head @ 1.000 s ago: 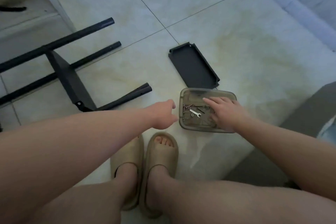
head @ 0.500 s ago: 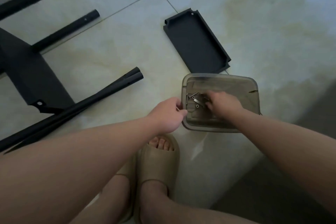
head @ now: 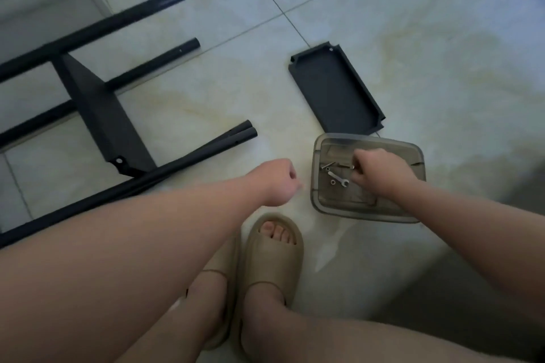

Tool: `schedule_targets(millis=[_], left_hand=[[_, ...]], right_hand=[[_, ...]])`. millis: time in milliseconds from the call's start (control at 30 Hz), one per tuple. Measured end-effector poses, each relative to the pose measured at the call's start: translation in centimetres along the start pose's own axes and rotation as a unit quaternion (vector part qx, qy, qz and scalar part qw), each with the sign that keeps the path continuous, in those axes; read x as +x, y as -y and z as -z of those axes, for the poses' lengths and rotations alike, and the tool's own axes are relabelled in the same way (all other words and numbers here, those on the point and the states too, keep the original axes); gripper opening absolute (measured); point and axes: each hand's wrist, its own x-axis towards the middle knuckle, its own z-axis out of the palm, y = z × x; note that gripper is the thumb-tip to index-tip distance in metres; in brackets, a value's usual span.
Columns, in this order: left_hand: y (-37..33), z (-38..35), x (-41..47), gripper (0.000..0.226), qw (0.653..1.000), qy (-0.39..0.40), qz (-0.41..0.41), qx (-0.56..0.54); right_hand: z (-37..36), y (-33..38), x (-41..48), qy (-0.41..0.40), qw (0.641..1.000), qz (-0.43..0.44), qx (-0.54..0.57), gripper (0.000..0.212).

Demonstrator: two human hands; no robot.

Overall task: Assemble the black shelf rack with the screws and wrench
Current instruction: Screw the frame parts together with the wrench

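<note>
Translucent plastic container (head: 413,186), floor (head: 413,38) at four o'clock: holds small wrench (head: 338,179), long axis ten-to-four, plus loose screws (head: 328,167). Right hand (head: 380,171) inside, fingers pinched narrow over the hardware; whether it holds a screw cannot be told. Wrench lies just nine o'clock of that hand, the nearer one. Left hand (head: 277,181) loosely closed, beside container, contents unclear. Black rack frame (head: 100,115) at ten o'clock; loose shelf panel (head: 336,88) at one o'clock.

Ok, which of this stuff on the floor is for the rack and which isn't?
For the rack: rack frame, loose poles, shelf tray, wrench and screws in the plastic container under the right hand.
Not part of it: slippers.
</note>
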Motion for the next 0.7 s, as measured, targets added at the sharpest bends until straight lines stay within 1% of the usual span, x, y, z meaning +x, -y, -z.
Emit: schedule_targets(millis=[100,200,333,433,500,633,700], left_hand=[[0.5,3.7,-3.6,0.020,0.998,-0.026,0.007,0.060],[1.5,7.0,-8.1,0.030,0.992,-0.064,0.014,0.104],[4.3,9.9,-14.4,0.027,0.985,-0.129,0.030,0.108],[7.6,11.0,-18.1,0.025,0.983,-0.145,0.046,0.102],[10.2,11.6,-20.1,0.025,0.983,-0.153,0.064,0.079],[15.8,13.4,-22.5,0.027,0.981,-0.159,0.098,0.046],[18.4,14.4,-22.7,0.027,0.975,-0.180,0.123,0.034]], right_hand=[[4.7,2.6,-2.3,-0.044,0.998,0.036,0.032,0.014],[9.3,7.4,-4.4,-0.087,0.992,0.063,0.071,0.009],[14.2,15.4,-6.7,-0.126,0.976,0.146,0.099,0.004],[16.3,20.9,-8.0,-0.129,0.966,0.215,0.064,0.006],[16.8,24.3,-8.4,-0.124,0.958,0.255,0.036,0.008],[16.4,30.3,-8.1,-0.109,0.950,0.291,0.024,0.007],[15.7,32.6,-7.3,-0.095,0.950,0.295,0.032,0.008]])
